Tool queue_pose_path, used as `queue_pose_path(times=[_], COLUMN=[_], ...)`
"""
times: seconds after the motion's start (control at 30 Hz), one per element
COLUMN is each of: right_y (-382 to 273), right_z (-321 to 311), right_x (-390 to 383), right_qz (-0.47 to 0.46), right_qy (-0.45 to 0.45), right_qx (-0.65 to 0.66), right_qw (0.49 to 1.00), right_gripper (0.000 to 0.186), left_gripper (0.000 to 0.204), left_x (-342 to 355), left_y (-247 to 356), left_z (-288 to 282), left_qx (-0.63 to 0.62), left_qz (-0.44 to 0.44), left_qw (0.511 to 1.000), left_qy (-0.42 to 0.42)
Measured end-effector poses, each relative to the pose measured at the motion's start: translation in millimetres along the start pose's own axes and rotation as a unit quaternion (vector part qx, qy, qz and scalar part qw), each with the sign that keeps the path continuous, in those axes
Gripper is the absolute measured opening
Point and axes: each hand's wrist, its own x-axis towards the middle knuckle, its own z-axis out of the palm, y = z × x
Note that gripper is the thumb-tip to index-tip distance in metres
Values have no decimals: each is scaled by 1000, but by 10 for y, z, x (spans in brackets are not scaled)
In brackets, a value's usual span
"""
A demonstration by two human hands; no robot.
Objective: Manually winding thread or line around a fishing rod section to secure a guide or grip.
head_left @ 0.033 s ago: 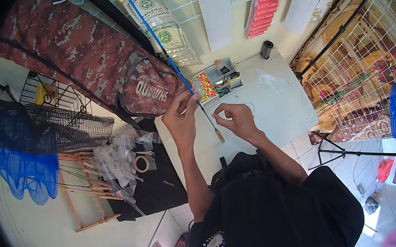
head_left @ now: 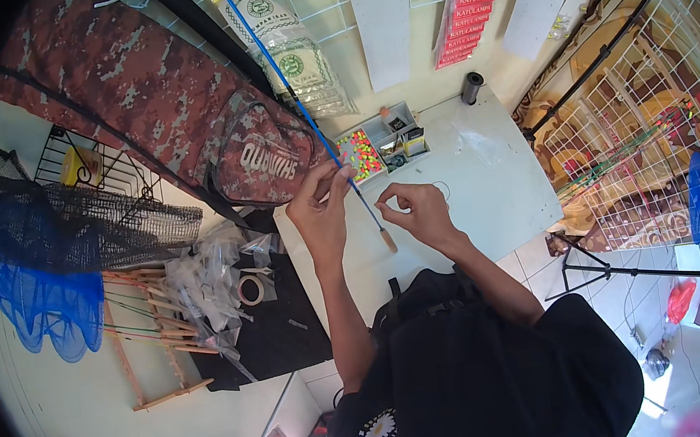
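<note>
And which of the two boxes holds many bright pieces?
The white box, nearer the left hand, with red and yellow pieces; the grey box beside it holds darker things.

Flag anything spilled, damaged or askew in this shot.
Nothing looks spilled or damaged: the colourful bits lie boxed on the table, and the blue rod in the left hand looks intact. The plastic bags at left merely look untidy, crumpled in a loose heap.
</note>
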Motion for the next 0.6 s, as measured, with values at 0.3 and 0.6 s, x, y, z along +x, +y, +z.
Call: queue_pose_path(times=[0.3, 0.6], right_y=[4, 8], right_z=[75, 139], right_x=[30, 46], right_qz=[-26, -36], right_qy=[13, 35], right_qx=[-5, 8], right_qw=[1000, 999], right_gripper=[13, 13], left_gripper=[19, 20], left_x=[-5, -5], left_y=[-5, 1], left_z=[-3, -4], left_qx=[7, 16], left_qz=[4, 5], left_qw=[1000, 1000], left_qy=[7, 4])
